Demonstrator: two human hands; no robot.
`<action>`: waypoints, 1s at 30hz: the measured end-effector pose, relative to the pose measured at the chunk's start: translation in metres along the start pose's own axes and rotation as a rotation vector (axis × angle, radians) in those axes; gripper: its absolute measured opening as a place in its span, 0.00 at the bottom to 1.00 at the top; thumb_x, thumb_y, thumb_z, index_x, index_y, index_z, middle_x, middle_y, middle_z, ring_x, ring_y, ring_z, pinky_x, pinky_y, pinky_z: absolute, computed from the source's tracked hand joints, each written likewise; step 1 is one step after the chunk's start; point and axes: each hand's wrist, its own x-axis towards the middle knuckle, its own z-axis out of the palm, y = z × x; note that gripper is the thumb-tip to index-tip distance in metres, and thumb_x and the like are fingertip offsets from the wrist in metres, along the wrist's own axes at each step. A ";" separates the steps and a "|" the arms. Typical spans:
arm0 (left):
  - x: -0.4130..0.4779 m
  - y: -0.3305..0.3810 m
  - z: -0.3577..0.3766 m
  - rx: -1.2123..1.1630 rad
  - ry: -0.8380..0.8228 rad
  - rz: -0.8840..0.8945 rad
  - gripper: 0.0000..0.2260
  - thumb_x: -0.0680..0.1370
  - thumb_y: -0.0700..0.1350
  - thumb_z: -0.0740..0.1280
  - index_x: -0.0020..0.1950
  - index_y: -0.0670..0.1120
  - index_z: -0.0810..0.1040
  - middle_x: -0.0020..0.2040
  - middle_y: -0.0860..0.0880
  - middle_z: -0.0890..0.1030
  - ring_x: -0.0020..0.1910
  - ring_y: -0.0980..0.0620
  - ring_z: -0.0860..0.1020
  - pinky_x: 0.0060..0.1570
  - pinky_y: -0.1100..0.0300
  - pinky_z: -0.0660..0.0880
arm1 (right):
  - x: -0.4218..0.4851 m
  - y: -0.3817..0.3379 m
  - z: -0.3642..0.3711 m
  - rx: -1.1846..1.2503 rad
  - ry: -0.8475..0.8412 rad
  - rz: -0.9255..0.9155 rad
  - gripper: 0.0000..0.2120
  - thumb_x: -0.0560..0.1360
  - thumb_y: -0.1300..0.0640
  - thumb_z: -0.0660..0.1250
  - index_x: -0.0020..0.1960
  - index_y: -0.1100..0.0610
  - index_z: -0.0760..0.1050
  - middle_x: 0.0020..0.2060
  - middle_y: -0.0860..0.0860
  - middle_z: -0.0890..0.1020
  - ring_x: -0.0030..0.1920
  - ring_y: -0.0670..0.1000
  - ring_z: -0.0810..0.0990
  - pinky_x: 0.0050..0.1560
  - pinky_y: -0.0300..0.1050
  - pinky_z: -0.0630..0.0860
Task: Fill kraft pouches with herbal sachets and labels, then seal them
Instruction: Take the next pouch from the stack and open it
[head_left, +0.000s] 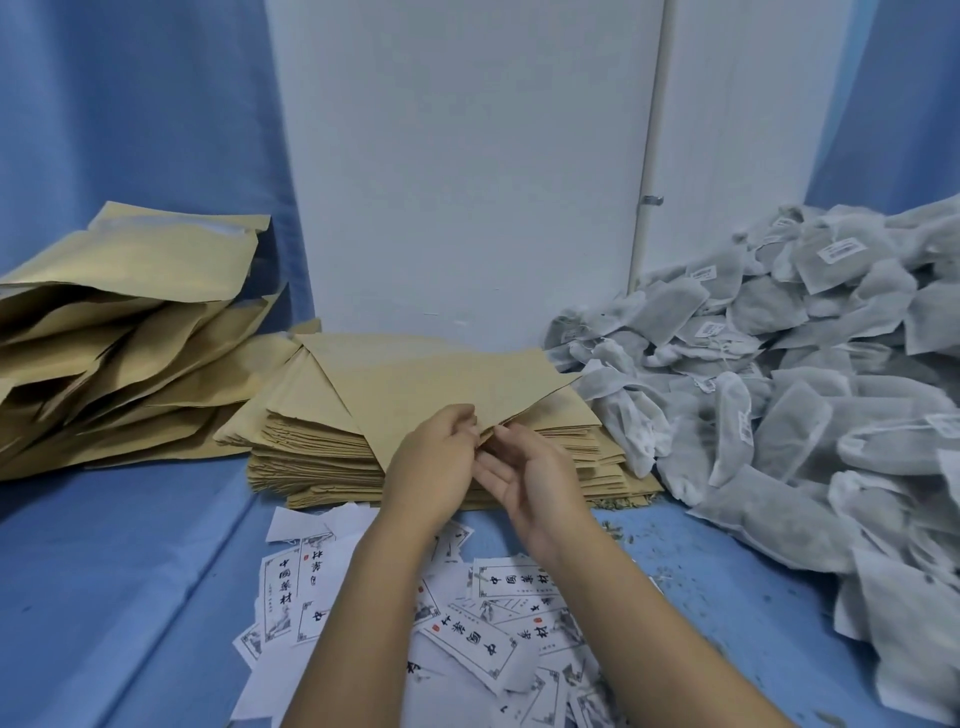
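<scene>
A flat kraft pouch (441, 384) lies skewed on top of a stack of empty kraft pouches (322, 447) in the middle. My left hand (431, 467) pinches the pouch's near corner. My right hand (530, 483) is beside it, palm up, its fingertips touching the same corner. A big heap of grey mesh herbal sachets (779, 395) fills the right side. White printed labels (467, 623) lie scattered below my forearms.
Bulging kraft pouches (114, 332) are piled at the left. A white panel (467, 166) stands behind the stack, with blue cloth (130, 571) over the table and the walls. Herb crumbs dot the cloth near the sachets.
</scene>
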 end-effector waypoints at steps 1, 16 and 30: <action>0.000 0.000 0.000 0.041 0.013 0.018 0.14 0.81 0.45 0.59 0.66 0.50 0.75 0.63 0.50 0.78 0.62 0.51 0.74 0.61 0.59 0.67 | 0.000 0.000 0.000 -0.004 0.000 0.002 0.08 0.78 0.69 0.58 0.44 0.64 0.75 0.43 0.61 0.82 0.37 0.53 0.84 0.36 0.42 0.81; -0.009 0.008 0.001 0.583 0.056 0.328 0.30 0.80 0.42 0.56 0.78 0.54 0.43 0.48 0.46 0.81 0.41 0.46 0.73 0.38 0.55 0.66 | -0.001 -0.004 0.009 -0.019 0.102 0.054 0.06 0.74 0.74 0.59 0.46 0.67 0.73 0.33 0.56 0.80 0.26 0.47 0.78 0.31 0.39 0.80; -0.012 0.009 0.001 0.531 0.102 0.380 0.32 0.76 0.37 0.59 0.77 0.57 0.53 0.62 0.53 0.78 0.58 0.46 0.76 0.52 0.52 0.73 | 0.001 -0.006 0.005 -0.051 0.261 0.027 0.06 0.76 0.68 0.62 0.50 0.64 0.76 0.37 0.56 0.83 0.30 0.49 0.82 0.29 0.40 0.79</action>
